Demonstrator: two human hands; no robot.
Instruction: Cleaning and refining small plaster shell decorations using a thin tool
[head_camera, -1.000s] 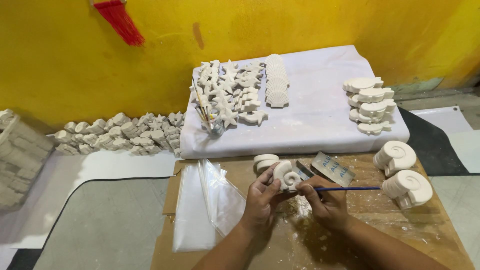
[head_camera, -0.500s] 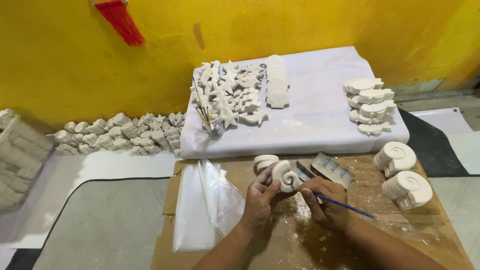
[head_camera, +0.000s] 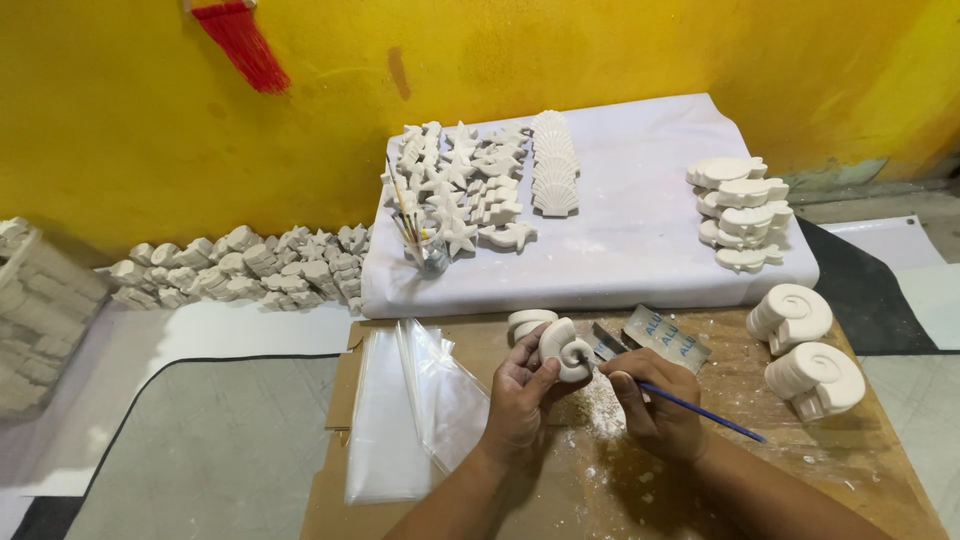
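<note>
My left hand (head_camera: 517, 397) grips a white plaster snail-shell figure (head_camera: 565, 349) above a brown cardboard sheet (head_camera: 880, 470). My right hand (head_camera: 655, 405) holds a thin blue-handled brush (head_camera: 700, 410), its tip touching the shell's spiral face. White dust lies on the cardboard under the shell. Another small white plaster piece (head_camera: 527, 321) lies just behind the held shell.
Two larger plaster shells (head_camera: 805, 345) stand at the right. Clear plastic bags (head_camera: 410, 400) lie at the left, a flat metal scraper (head_camera: 665, 335) behind my hands. A white cloth-covered board (head_camera: 640, 240) carries starfish, scallop and cloud-shaped casts and a jar of brushes (head_camera: 425, 250). More casts line the yellow wall.
My right hand has turned, so the brush handle now slants down to the right instead of lying level. The brush tip has come onto the shell's face. The left hand holds steady.
</note>
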